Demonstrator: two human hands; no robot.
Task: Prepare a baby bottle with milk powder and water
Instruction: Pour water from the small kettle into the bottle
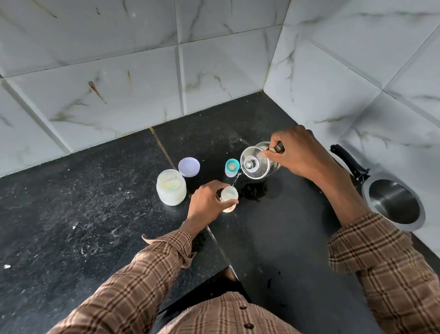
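Observation:
My left hand [208, 202] grips the small open baby bottle [229, 195], which stands upright on the black counter [86, 217]. Just right of it, my right hand [295, 153] holds the handle of a glass kettle with a metal lid [255, 163], tilted left. A thin stream of water runs from its spout into the bottle's mouth. An open jar of milk powder [171, 187] stands left of the bottle, with its pale purple lid [189, 166] lying behind it. The bottle's teal teat cap [232, 167] sits between the purple lid and the kettle.
A steel saucepan with a black handle [392, 200] rests at the right by the tiled wall [364, 76]. A small puddle [252, 190] lies on the counter under the kettle. Tiled walls close the back and right sides. White specks dot the counter's left part.

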